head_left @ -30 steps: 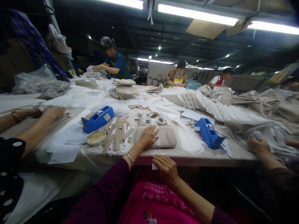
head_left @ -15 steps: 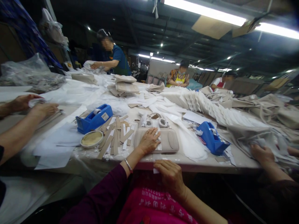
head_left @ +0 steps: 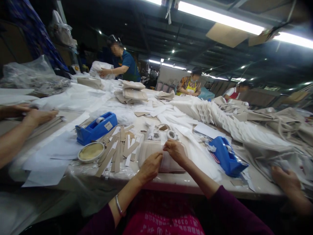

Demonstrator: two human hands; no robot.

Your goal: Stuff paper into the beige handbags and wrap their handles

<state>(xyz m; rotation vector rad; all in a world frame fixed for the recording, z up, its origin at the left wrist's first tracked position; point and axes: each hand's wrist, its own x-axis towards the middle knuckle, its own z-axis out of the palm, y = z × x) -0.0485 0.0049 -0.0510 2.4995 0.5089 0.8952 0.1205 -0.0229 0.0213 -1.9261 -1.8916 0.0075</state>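
A beige bag with rounded corners lies flat at the table's near edge, its wrapped handles pointing away from me. A white strip runs over its middle. My right hand is above the bag, thumb and fingers pinched at the strip. Just below and left of it, my left hand is closed over the bag's front face, its fingertips close to the right ones. What the left fingertips hold is hidden.
Blue tape dispensers stand left and right. Near the left one lie a round tin and loose card strips. White foam sheets stretch to the right. Co-workers' hands work at left and right.
My right hand has risen from below the table edge onto the bag. My left hand has gone from lying flat on the bag to closed fingers, slightly nearer me.
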